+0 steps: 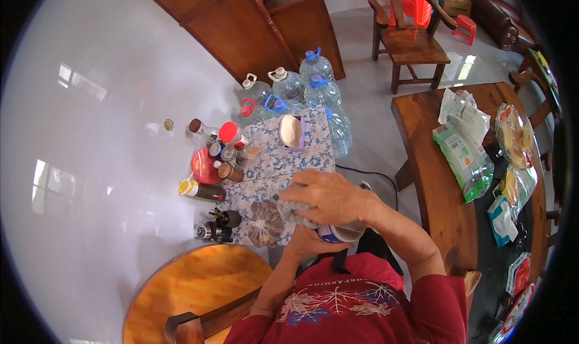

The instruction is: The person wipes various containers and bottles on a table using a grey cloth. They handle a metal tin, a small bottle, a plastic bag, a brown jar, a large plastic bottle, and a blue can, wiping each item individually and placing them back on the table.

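My left hand [309, 243], partly hidden under the right one, is closed around a white and blue can-like container [330, 233] tilted in front of my chest. Above it, my right hand [329, 194] is closed on a grey cloth [294, 209], which hangs by the container's left end. Just left of the cloth, a clear plastic bag of brown pieces [265, 223] lies on a small table with a blue-flowered cover [271, 175]. A purple box [292, 132] with a pale top stands at that table's far side.
Jars, including a red-lidded one [230, 133], and a dark bottle with a yellow cap [202, 190] line the table's left side. Large water bottles [322, 94] stand behind it. A wooden table [422, 127] with packages is on the right; an orange round table [181, 284] is near left.
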